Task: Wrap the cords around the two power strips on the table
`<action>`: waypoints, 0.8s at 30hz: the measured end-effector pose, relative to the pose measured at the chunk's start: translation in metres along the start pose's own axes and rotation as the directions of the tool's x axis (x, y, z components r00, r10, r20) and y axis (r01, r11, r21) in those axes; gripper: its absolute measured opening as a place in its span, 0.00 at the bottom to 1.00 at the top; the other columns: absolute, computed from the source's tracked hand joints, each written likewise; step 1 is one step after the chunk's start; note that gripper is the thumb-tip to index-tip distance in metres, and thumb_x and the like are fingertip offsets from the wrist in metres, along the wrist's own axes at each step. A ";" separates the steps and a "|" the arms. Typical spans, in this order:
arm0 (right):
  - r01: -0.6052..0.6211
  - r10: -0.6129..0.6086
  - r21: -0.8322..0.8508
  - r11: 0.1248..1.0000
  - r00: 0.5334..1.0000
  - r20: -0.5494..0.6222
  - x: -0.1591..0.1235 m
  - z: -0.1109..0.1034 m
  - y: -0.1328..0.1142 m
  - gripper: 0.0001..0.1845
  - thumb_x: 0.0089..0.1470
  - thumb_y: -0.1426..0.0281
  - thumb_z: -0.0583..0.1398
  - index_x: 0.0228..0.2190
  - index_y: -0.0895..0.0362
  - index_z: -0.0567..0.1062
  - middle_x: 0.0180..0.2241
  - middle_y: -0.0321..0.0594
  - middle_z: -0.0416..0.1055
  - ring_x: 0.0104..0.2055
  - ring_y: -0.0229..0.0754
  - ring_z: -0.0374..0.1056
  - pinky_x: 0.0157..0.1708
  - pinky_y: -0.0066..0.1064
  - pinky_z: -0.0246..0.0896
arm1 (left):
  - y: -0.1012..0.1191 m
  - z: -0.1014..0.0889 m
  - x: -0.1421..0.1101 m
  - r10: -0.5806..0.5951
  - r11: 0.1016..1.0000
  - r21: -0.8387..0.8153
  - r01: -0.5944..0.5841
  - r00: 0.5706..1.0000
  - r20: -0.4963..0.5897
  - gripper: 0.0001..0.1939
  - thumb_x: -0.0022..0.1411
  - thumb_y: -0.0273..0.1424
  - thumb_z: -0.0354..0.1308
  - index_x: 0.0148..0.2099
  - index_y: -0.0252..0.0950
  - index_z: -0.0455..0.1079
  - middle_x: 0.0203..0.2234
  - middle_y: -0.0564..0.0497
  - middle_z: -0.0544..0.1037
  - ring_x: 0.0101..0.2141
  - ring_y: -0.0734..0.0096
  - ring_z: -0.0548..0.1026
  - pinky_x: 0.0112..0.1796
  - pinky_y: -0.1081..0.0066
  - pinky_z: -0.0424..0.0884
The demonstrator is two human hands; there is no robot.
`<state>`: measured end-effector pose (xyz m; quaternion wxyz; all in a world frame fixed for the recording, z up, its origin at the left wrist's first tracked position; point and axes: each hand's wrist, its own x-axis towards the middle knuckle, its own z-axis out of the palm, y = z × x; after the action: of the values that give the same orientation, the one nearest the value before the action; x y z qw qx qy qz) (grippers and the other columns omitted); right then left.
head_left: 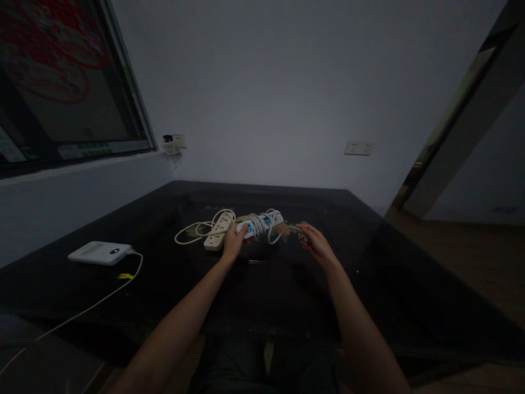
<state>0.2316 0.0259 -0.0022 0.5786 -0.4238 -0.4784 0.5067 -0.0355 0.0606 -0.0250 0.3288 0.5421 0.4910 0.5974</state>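
A white power strip with blue sockets has its cord wound several times around its middle. My left hand is closed around the strip's near left end. From the strip, a loose length of white cord runs right to my right hand, whose fingers are pinched on it. The cord's end is hidden or too dark to make out there. Left of the strip, partly behind my left hand, lies a second, cream power strip. Its cream cord loops out over the table to the left.
On the black table, a white power bank lies at the left, its white cable with a yellow tag trailing off the front edge. Wall sockets sit above the table's back edge. A window is at the left.
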 end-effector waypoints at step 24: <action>0.190 -0.219 -0.168 0.967 0.959 -0.178 0.015 -0.017 0.013 0.15 0.38 0.58 0.64 0.25 0.57 0.75 0.24 0.36 0.71 0.26 0.38 0.64 0.25 0.28 0.57 | 0.022 0.005 -0.018 -0.045 0.887 -0.369 0.278 0.847 0.529 0.19 0.51 0.44 0.60 0.36 0.32 0.72 0.21 0.50 0.73 0.19 0.74 0.68 0.17 0.76 0.62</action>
<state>0.2467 0.0421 -0.0167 0.6388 -0.4618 -0.4972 0.3626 -0.0240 0.0385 -0.0106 0.6079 0.5486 0.2875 0.4968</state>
